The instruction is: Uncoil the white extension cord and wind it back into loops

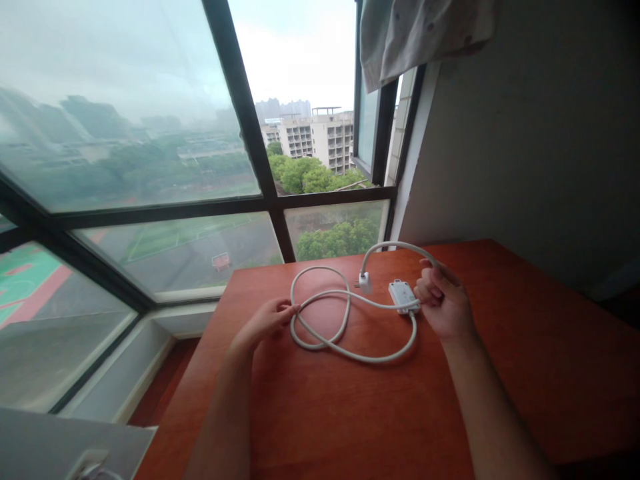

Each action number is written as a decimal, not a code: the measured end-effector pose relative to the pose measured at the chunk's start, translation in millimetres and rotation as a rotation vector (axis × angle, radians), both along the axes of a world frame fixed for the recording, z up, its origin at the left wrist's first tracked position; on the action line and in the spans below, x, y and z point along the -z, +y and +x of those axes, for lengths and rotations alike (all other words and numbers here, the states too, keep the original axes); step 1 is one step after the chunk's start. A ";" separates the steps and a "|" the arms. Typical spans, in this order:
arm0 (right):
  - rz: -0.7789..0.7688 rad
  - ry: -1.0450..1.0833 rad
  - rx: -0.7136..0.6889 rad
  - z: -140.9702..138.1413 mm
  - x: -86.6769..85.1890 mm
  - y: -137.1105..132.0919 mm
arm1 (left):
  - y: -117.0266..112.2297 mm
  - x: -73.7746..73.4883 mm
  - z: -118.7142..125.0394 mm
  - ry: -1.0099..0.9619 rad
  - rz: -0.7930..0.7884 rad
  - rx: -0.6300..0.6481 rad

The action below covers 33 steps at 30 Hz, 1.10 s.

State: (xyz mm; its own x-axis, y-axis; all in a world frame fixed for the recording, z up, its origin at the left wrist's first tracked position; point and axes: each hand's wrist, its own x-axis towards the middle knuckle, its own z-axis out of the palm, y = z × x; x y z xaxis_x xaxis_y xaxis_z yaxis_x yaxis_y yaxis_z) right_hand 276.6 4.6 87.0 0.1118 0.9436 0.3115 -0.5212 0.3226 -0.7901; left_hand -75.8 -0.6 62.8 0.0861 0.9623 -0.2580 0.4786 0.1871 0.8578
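A white power cord (320,345) lies in loose loops on the wooden table. My left hand (267,323) pinches the loop's left side between thumb and fingertips. My right hand (445,298) is closed around the cord near its plug end. From that fist the cord arcs up and to the left, and the white plug (365,283) hangs from it with its prongs pointing left. Beside my right fingers is a small white box (403,297) with mounting tabs, joined to the cord. Whether my right fingers touch the box is hard to tell.
The reddish-brown table (320,413) reaches back to a dark-framed window (273,200) with one pane swung open. A curtain (425,33) hangs at upper right, beside a grey wall (525,147). At lower left a white object (93,463) is partly cut off.
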 end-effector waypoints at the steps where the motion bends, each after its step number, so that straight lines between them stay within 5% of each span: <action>1: 0.000 0.008 -0.006 -0.5 -0.1 -0.3 | 0.9 0.8 0.9 0.050 0.016 0.004; 11: -0.015 0.010 -0.043 -5.9 3.7 -0.6 | 13.0 29.3 16.9 0.461 0.171 -0.046; 17: -0.012 0.021 -0.064 -9.6 4.7 -0.3 | 12.8 30.1 17.3 0.515 0.141 -0.030; 26: 0.015 -0.023 -0.072 -8.8 0.7 -4.5 | 5.7 15.1 31.9 -0.081 0.127 -0.126; 33: 0.094 -0.016 -0.210 -24.8 4.1 -15.8 | 3.4 10.6 44.3 -0.262 0.052 -0.134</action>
